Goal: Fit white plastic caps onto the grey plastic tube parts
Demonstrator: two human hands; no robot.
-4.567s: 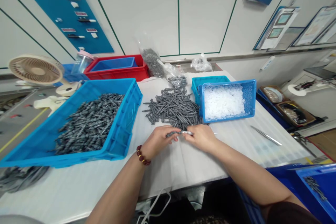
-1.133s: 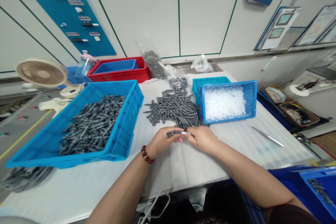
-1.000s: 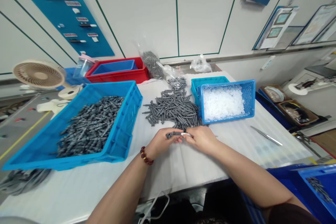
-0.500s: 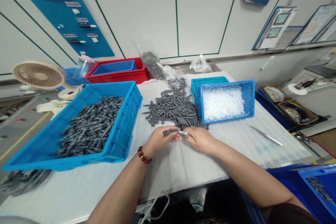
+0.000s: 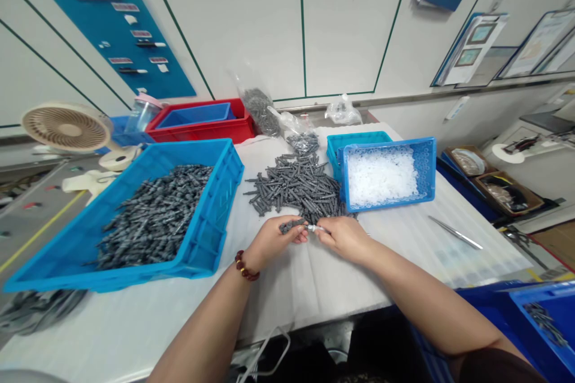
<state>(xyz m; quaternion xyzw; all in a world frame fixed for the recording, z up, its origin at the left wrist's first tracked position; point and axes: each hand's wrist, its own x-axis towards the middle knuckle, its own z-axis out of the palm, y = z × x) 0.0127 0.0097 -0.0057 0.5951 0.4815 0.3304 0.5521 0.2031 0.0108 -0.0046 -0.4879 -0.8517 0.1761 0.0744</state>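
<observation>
Above the near edge of a pile of grey ribbed rod-like parts point(image 5: 299, 185), my two hands meet at their fingertips. My left hand point(image 5: 278, 236), with a beaded bracelet at the wrist, is closed around several grey ribbed parts point(image 5: 291, 225). My right hand point(image 5: 344, 238) is closed in a pinch at a small whitish piece point(image 5: 311, 228), which lines up with the end of one grey part between the hands. Whether that piece is fitted onto the part I cannot tell. A blue bin point(image 5: 429, 170) of small white translucent pieces point(image 5: 381, 173) is tilted just behind my right hand.
A large blue crate point(image 5: 222, 209) full of grey parts stands at the left. Metal tweezers point(image 5: 456, 232) lie at the right. Behind are a red crate point(image 5: 202, 131), plastic bags point(image 5: 260, 111) and a teal bin point(image 5: 359, 137). A fan point(image 5: 67, 127) stands far left.
My right fingertips have shifted slightly to the right along the whitish piece. My left hand and the bins look the same.
</observation>
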